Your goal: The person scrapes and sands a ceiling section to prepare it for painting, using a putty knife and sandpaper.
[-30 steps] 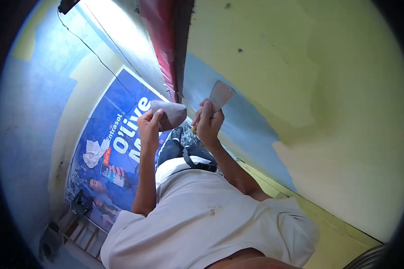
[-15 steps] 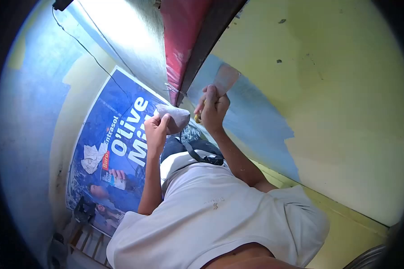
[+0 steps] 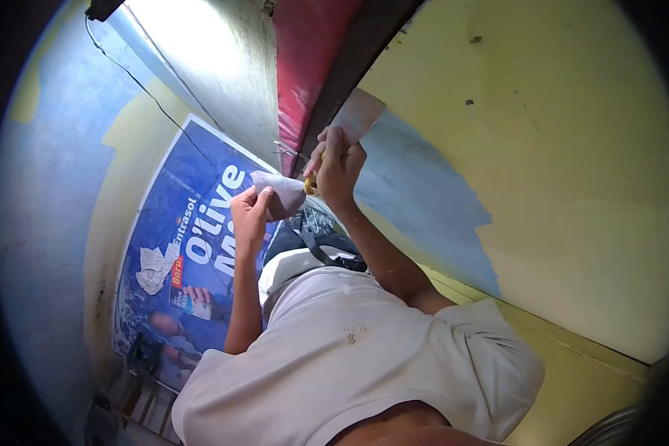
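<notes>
My left hand point(image 3: 250, 214) pinches a grey, curved, thin sheet point(image 3: 282, 196) between thumb and fingers, in front of the blue poster. To its right, my right hand point(image 3: 340, 165) is closed around a putty knife, its broad flat blade point(image 3: 361, 114) pointing up and away from me. The yellow end of the handle point(image 3: 310, 185) shows below the fist, close to the right edge of the grey sheet. Behind the blade run a dark beam point(image 3: 340, 70) and a wall patch of light blue paint point(image 3: 409, 171).
A yellow wall point(image 3: 565, 149) with small chips rises on the right. On the left hangs a blue poster point(image 3: 163, 223) with white lettering, beside a pale blue wall point(image 3: 59, 193). A red panel point(image 3: 305, 59) and a thin black cable point(image 3: 137, 80) are above.
My right hand has moved left and slightly up with the putty knife, closer to the grey sheet. My left hand has shifted slightly left.
</notes>
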`<state>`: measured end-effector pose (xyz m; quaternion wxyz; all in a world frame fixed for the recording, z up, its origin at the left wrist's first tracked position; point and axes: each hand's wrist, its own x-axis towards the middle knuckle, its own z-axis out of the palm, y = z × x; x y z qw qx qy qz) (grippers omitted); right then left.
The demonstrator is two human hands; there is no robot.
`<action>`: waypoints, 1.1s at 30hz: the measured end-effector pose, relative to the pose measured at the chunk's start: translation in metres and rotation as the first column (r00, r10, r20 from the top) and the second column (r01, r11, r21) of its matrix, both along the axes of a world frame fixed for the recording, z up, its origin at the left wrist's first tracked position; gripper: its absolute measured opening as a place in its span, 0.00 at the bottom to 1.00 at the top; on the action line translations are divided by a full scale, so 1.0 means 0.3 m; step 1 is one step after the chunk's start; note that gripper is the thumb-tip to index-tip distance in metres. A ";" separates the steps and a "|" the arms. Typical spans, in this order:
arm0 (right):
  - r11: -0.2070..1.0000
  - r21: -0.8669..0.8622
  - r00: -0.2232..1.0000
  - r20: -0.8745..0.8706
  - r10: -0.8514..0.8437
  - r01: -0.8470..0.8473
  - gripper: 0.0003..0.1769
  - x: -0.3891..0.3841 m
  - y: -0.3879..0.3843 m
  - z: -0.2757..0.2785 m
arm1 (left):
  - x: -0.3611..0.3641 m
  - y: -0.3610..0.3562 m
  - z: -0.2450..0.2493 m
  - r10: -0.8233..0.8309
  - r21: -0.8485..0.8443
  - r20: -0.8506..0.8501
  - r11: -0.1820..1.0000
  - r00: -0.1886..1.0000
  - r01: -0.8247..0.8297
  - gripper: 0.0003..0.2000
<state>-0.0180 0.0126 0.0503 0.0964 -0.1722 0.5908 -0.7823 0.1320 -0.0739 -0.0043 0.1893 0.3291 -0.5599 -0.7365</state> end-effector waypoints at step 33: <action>0.994 0.018 0.992 0.068 -0.110 0.109 0.19 0.070 0.051 -0.008 | 0.015 -0.052 -0.017 -0.056 0.019 -0.031 0.998 0.998 0.056 0.10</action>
